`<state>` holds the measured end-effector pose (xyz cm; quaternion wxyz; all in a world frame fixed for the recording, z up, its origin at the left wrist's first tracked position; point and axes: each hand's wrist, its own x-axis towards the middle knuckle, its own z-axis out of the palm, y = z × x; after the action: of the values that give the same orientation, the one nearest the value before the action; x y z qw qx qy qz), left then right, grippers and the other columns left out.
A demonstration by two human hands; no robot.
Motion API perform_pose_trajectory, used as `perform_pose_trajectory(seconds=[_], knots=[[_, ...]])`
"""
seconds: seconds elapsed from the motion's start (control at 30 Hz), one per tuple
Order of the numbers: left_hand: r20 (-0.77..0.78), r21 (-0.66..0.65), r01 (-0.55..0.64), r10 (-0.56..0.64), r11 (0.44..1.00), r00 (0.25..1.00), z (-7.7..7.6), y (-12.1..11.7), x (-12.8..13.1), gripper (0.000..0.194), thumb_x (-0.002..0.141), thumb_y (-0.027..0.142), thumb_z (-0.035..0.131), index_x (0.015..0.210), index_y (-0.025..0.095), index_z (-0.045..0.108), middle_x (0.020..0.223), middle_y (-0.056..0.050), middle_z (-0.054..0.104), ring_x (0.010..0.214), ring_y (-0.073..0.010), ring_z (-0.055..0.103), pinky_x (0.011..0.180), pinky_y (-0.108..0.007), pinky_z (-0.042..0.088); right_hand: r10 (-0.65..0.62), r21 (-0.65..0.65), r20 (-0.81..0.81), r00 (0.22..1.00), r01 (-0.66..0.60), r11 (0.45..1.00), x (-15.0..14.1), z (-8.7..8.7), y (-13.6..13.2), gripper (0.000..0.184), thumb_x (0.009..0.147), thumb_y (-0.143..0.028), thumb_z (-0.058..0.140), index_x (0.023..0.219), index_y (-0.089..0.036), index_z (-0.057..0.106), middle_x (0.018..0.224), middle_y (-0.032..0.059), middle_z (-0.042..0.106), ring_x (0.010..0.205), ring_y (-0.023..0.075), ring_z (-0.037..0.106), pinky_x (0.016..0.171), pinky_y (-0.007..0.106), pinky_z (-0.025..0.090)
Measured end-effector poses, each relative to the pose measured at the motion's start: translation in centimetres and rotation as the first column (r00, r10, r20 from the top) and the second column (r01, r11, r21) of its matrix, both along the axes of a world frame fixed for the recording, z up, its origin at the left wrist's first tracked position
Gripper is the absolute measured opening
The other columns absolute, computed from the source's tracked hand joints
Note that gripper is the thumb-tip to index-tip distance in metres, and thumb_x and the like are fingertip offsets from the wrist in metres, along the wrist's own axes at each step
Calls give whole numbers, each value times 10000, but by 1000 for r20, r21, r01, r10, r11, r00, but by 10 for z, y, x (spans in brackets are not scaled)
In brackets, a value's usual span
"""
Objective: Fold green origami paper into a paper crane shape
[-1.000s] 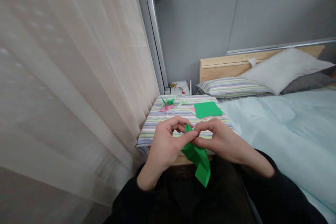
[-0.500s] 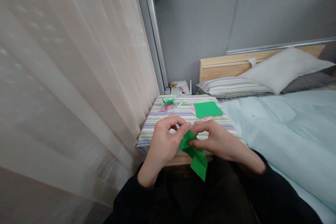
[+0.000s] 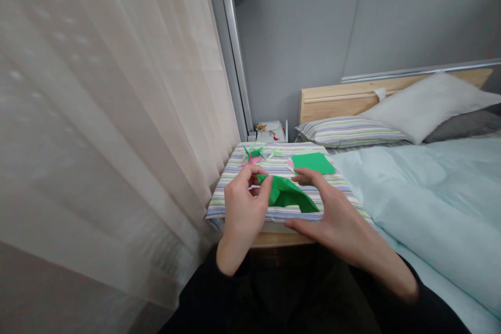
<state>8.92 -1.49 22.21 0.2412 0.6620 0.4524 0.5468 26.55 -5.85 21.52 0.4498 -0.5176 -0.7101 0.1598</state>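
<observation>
A partly folded sheet of green origami paper [image 3: 287, 193] is pinched at its left end by my left hand [image 3: 248, 201], between thumb and fingers. Its free end slants down to the right. My right hand [image 3: 329, 209] is open around that free end, thumb below and fingers above, apart from the paper as far as I can see. Behind my hands lies a stack of square paper with a green sheet [image 3: 313, 163] on top and pink edges showing. Folded green and pink paper figures [image 3: 253, 154] sit at the back left.
A striped cloth [image 3: 219, 201] covers the small table in front of me. A pale curtain [image 3: 156, 115] hangs close on the left. On the right is a bed with a light blue quilt [image 3: 422, 182], pillows [image 3: 360, 129] and a wooden headboard [image 3: 324, 99].
My right hand has let go of the green paper and spread its fingers. The left hand has raised the paper, which has swung from hanging down to lying nearly sideways.
</observation>
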Motion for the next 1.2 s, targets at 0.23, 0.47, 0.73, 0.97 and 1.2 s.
perform_pose_trajectory(seconds=[0.23,0.47,0.73,0.97,1.2], knots=[[186,-200,205,-169,958,968,4,-1,-7,215,814,326,708,932,178,607,732,27,536,575,-94,454,532,-219,503,-26,107,-144,989,42,993,10,-2,9,81,874,-297,682,870,-221,709,862,19,761,830,225,687,821,370,487],[94,-302,427,-420,852,903,6,1,-18,406,754,271,789,1121,206,628,1056,-52,696,842,-171,647,679,-258,521,-35,54,-244,969,50,997,16,0,18,129,797,-328,750,841,-207,761,816,20,763,753,208,658,704,322,460],[267,-337,467,-393,817,880,3,6,-21,543,723,294,833,1177,243,541,858,-16,724,685,-188,673,578,-270,510,19,-134,-353,935,-71,988,28,-3,18,333,820,-415,732,1082,-214,690,543,-37,604,484,152,502,476,271,332],[256,-273,568,-511,776,821,3,7,-26,437,731,225,834,1127,252,653,858,0,730,681,-154,660,593,-249,515,100,-195,-551,829,-244,950,35,-1,19,435,830,-430,758,1149,-257,518,610,-39,669,487,149,569,462,242,384],[271,-305,561,-495,770,826,6,6,-26,194,693,208,856,880,192,809,865,-30,769,750,-160,681,678,-276,547,139,-124,-578,804,-255,959,37,3,16,320,854,-424,736,1030,-229,553,493,-98,498,420,89,386,430,220,259]])
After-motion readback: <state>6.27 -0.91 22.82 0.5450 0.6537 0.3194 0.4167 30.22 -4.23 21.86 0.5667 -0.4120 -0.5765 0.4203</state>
